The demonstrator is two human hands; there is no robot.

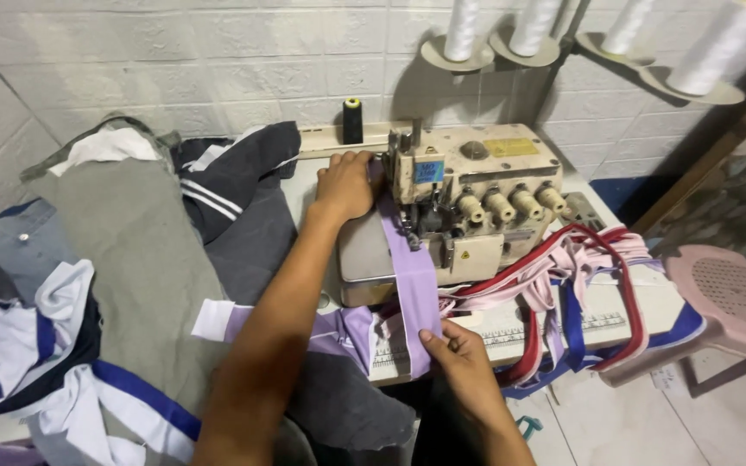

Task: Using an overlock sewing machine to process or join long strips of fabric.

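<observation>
The left hand (344,183) lies flat, fingers spread, on the purple strip (416,285) at the serger's (464,203) 9 o'clock side. The right hand (464,362) pinches the strip's lower end at 6 o'clock. The needle area is hard to make out. Clothes (131,259) crowd 9 o'clock, cut off at the frame edge. Red and pink straps (580,267) overhang the table (520,328) edge at 4 o'clock, near a pink stool (731,298).

A lilac fabric strip (416,276) runs under the cream overlock sewing machine (468,198). Right of it, red, pink and blue trims (580,285); far right, a pink stool (727,298). Upper right, white thread cones (718,47).
</observation>
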